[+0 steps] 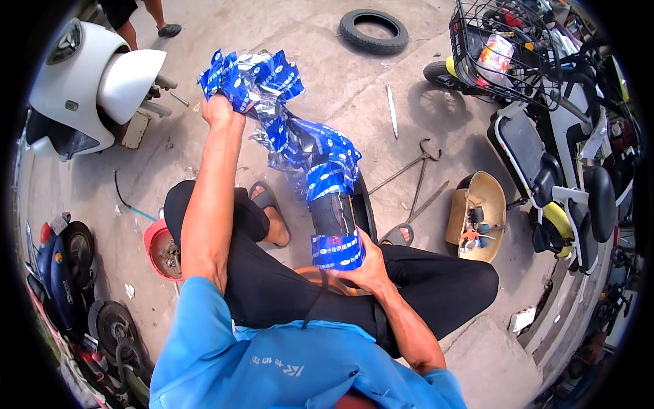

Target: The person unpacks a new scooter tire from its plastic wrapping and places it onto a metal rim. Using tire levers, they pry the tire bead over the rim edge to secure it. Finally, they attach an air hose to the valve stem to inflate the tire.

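A black tire (332, 215) stands in front of my lap, its near and far parts still banded with blue, white-printed wrapping film that is silver inside. Up and to the left, my left hand (221, 112) is closed on a crumpled bunch of the wrapping film (271, 71). From there the loose film runs down in a twisted strip to the tire. My right hand (368, 264) grips the near wrapped part of the tire from its right side. Between the two blue bands, bare black rubber shows.
Beyond lies another tire (373, 31). Long-handled pliers (424, 151) rest on the ground to the right, beside a tan tool bin (496, 217). A red bucket (151, 253) is at my left. Scooters (88, 88) and a basketed bike (504, 48) flank me; a bystander's legs (139, 17) show.
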{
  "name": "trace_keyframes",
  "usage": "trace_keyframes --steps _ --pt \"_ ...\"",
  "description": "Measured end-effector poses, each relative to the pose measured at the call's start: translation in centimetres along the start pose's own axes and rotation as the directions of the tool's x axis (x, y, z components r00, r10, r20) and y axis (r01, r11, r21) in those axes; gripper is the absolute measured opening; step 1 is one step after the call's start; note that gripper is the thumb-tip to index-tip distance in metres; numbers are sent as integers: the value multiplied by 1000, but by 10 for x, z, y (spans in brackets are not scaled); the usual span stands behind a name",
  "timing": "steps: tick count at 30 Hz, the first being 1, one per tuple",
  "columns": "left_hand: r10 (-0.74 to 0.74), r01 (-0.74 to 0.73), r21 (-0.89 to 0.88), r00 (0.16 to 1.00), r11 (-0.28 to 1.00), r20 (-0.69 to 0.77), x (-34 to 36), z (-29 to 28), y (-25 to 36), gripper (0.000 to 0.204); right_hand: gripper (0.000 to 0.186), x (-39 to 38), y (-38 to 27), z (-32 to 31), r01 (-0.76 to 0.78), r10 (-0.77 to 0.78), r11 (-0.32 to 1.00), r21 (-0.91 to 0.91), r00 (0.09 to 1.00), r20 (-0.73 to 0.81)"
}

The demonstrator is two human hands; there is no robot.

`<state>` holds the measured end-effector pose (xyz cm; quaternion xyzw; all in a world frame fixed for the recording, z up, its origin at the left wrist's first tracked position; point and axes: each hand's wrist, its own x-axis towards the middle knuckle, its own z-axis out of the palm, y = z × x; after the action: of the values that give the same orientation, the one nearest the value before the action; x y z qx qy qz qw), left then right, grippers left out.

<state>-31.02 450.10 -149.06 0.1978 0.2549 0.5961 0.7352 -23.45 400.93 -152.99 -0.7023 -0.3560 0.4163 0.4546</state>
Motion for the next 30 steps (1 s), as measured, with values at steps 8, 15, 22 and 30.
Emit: trace_keyframes --steps 8,15,22,30 --pt "295 -293 98 956 951 -4 10 14 96 32 67 -14 58 -59 157 148 733 661 913 -381" --pt "461 -459 94 888 883 8 1 22 132 42 65 4 37 -87 123 344 586 801 857 -383" --pt "268 -644 599 755 476 599 -118 86 141 54 70 18 61 -93 11 370 780 626 798 -475" --pt "-816 -387 845 301 369 494 -226 89 -61 75 65 40 41 -65 -16 145 983 185 688 -711"
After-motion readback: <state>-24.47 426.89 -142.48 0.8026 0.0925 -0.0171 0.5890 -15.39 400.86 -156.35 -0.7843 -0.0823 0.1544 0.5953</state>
